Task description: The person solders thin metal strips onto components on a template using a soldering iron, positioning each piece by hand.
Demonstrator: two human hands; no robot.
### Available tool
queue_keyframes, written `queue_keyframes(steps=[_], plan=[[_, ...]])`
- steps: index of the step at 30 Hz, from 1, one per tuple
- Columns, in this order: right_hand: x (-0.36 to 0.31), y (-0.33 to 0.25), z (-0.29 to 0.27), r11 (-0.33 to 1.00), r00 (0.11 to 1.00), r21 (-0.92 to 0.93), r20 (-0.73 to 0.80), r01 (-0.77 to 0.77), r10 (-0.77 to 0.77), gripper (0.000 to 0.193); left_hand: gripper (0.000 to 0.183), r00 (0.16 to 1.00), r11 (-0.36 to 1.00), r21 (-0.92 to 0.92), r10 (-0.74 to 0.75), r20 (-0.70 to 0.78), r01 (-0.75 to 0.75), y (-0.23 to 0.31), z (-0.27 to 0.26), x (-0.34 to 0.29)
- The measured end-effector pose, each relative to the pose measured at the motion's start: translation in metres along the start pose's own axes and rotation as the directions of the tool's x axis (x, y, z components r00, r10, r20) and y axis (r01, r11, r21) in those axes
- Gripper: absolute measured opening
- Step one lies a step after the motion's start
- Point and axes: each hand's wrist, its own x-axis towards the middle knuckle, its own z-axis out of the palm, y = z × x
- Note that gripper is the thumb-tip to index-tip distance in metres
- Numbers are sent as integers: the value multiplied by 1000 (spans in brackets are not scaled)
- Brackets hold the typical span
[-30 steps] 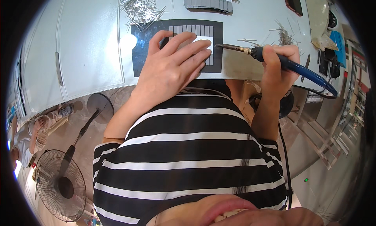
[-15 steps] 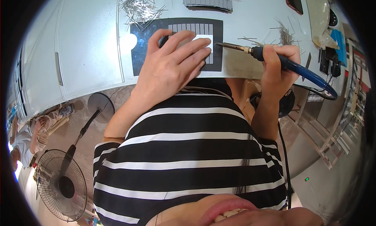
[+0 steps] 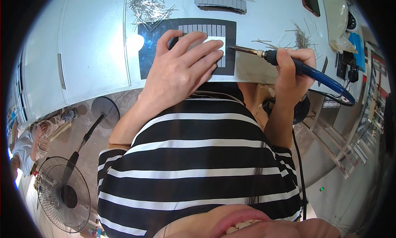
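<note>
iron handle [image 3: 321,75]: smooth plastic | iron shaft [image 3: 247,50]: metal | wires [image 3: 149,9]: shiny metal | tabletop [image 3: 93,48]: glossy

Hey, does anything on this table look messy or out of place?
Slightly: thin metallic strips lie tangled at the top left, some over the dark mat; a smaller bunch beyond the right hand has scattered strays. They look untidy beside the neatly lined-up grey pieces. No damage is evident.

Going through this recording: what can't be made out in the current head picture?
Head view: parts of the gray strips and white card, covered by the left hand.
Head view: the small black piece, the rest of it hidden by that hand.
Head view: whether the tip of the soldering iron touches the dark mat; too small to tell.
Head view: the phone's far end, cut off by the top edge.
</note>
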Motion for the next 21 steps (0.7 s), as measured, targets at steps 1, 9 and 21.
queue_keyframes(steps=[1,9,21], plan=[[0,0,0,1000,1000,0,1,0,0,17,30,1000,1000,-1,2,-2,-2,0,0,0],[-3,-2,-1,996,998,-67,22,54,-53,17,31,1000,1000,3,-1,14,1,1,-1,1],[-9,3,-6,991,986,24,-105,129,-126,15,29,1000,1000,0,-4,22,4,1,-1,3]])
